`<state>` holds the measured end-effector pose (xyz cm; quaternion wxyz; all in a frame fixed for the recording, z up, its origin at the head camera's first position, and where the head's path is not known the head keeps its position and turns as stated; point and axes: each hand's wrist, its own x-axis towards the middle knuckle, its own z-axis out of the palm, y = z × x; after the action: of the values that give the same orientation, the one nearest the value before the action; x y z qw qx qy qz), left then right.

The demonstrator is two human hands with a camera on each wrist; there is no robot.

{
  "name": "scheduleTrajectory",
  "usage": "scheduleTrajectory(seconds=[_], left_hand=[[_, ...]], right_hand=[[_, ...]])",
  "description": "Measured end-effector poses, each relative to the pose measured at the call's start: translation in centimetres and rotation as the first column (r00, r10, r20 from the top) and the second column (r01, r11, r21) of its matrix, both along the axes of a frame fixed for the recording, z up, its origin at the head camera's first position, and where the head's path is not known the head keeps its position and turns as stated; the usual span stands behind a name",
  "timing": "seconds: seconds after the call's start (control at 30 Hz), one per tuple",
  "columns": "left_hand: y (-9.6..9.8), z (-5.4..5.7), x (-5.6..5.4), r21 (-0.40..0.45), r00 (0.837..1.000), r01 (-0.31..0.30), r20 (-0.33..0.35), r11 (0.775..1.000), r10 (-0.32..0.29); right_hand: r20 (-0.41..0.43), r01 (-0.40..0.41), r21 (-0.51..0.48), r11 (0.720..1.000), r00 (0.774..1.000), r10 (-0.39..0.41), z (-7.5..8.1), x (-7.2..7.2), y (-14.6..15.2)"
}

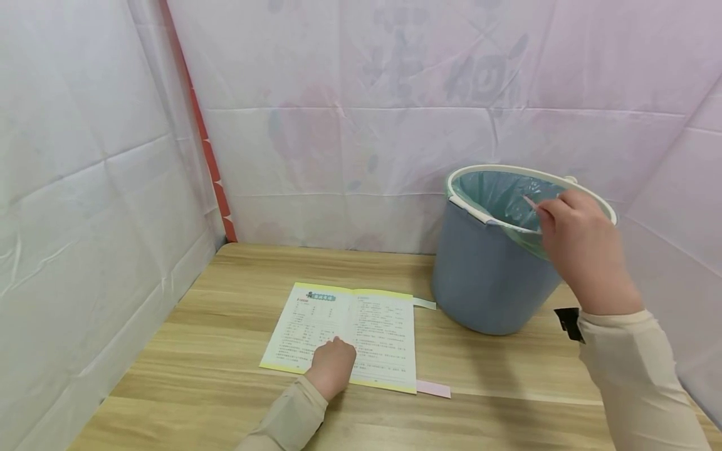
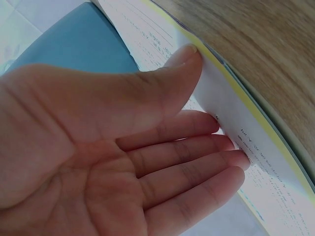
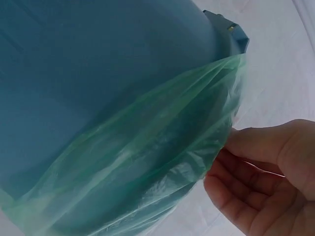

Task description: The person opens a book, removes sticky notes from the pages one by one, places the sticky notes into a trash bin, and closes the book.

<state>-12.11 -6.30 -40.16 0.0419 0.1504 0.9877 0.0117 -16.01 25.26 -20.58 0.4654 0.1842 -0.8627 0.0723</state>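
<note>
An open booklet (image 1: pixel 386 332) with yellow-edged printed pages lies flat on the wooden table. On its lower part rests my left hand (image 1: pixel 334 366); in the left wrist view the fingers are fairly straight, their tips touching the page (image 2: pixel 261 177), with the thumb near the yellow edge. My right hand (image 1: pixel 583 250) is above the near rim of a blue-grey bucket (image 1: pixel 491 275) and pinches a small pink strip (image 1: pixel 530 202) over the opening. A translucent green plastic bag (image 3: pixel 147 147) lines the bucket and folds over its rim. In the right wrist view the bag hides the strip.
From the booklet's right edge stick out a pale green tab (image 1: pixel 425 303) and a pink tab (image 1: pixel 434 389). Whitish sheeting (image 1: pixel 338 150) hangs behind and at both sides of the wooden table (image 1: pixel 186 363). The bucket stands at the table's back right.
</note>
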Motion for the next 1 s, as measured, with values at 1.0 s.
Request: scheduleTrajectory(seconds=[1.0], left_hand=[[0.1, -0.1, -0.1, -0.018, 1.000, -0.001, 0.000, 1.000, 0.001]], right_hand=[[0.025, -0.051, 0.014, 0.999, 0.998, 0.050, -0.7, 1.6, -1.5]])
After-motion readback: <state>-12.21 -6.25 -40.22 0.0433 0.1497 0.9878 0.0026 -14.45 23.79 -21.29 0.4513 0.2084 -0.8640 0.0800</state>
